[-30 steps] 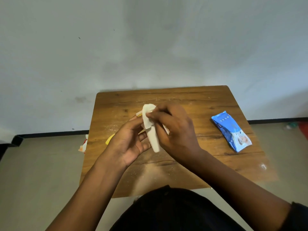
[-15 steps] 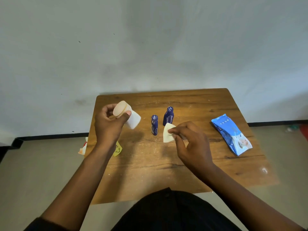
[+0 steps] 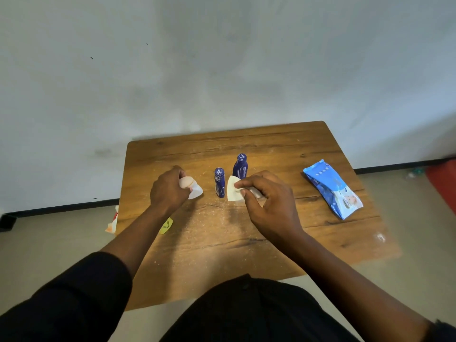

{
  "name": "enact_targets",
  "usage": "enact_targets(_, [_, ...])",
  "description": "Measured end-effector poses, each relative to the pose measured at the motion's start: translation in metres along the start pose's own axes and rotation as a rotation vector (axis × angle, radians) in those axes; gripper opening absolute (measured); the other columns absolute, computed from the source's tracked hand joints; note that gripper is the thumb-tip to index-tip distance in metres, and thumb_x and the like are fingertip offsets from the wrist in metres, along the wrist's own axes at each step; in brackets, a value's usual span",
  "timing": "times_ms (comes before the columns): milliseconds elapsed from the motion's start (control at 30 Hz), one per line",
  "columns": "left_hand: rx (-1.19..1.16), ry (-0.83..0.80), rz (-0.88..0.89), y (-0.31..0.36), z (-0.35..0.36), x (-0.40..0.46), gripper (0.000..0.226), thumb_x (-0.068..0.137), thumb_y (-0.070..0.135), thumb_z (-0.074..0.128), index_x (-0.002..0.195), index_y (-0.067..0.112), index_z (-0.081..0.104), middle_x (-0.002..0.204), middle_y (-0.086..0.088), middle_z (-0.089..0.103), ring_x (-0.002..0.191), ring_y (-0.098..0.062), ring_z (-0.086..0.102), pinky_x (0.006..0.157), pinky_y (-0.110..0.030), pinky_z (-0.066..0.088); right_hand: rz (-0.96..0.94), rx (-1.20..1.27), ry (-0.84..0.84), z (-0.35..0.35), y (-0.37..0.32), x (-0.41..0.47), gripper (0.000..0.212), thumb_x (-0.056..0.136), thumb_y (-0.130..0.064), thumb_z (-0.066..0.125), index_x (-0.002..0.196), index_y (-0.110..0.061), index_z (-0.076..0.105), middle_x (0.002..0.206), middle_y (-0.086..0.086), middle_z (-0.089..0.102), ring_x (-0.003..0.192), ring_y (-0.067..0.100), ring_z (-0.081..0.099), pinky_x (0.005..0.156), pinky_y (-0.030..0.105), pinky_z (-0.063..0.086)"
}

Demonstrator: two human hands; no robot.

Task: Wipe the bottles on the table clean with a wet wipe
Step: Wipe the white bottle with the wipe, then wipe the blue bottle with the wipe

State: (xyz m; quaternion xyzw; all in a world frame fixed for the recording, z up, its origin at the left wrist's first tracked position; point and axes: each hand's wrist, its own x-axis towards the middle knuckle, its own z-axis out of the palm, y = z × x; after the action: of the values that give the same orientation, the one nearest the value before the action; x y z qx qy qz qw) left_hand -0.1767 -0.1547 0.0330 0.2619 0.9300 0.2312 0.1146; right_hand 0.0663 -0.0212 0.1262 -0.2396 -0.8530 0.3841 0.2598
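Two blue bottles (image 3: 230, 177) unwiped at table's (image 3: 271, 243) twelve o'clock; left hand (image 3: 170, 191) grips white bottle (image 3: 191, 187), right hand (image 3: 266, 201) pinches wipe (image 3: 233, 188). Next, likely: swap bottles.

Yellow scrap (image 3: 166, 226) lying near the table's (image 3: 246, 243) left edge. White-and-orange wrapper (image 3: 113, 219) on the floor (image 3: 54, 240) just beside that edge. Red object (image 3: 444, 183) at the right border, partly cut off. Black skirting (image 3: 61, 208) along the grey wall (image 3: 222, 58).
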Motion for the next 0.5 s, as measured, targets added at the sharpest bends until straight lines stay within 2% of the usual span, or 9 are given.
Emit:
enact_targets(200, [0.101, -0.032, 0.029, -0.010, 0.013, 0.006, 0.034, 0.074, 0.031, 0.086, 0.097, 0.031, 0.061, 0.101, 0.005, 0.071, 0.087, -0.024, 0.065, 0.071, -0.036, 0.056, 0.042, -0.036, -0.005, 0.003, 0.003, 0.001, 0.020, 0.094, -0.007, 0.073, 0.108, -0.020, 0.079, 0.107, -0.008, 0.071, 0.100, 0.002, 0.064, 0.082, 0.010, 0.048])
enact_targets(333, [0.114, -0.054, 0.017, -0.015, 0.018, 0.007, 0.034, 0.074, 0.031, 0.085, 0.098, 0.030, 0.061, 0.101, 0.004, 0.071, 0.086, -0.024, 0.065, 0.070, -0.035, 0.055, 0.044, -0.030, 0.002, 0.006, 0.003, -0.001, 0.021, 0.093, -0.006, 0.073, 0.109, -0.019, 0.079, 0.108, -0.006, 0.072, 0.100, 0.004, 0.065, 0.082, 0.019, 0.054])
enact_targets(500, [0.100, -0.070, 0.015, -0.020, 0.025, 0.002, 0.031, 0.076, 0.029, 0.082, 0.100, 0.029, 0.061, 0.103, 0.004, 0.070, 0.087, -0.024, 0.063, 0.065, -0.031, 0.042, 0.055, -0.036, 0.005, 0.007, 0.003, -0.001, 0.020, 0.094, -0.007, 0.073, 0.109, -0.018, 0.079, 0.109, -0.004, 0.073, 0.100, 0.005, 0.065, 0.081, 0.024, 0.056])
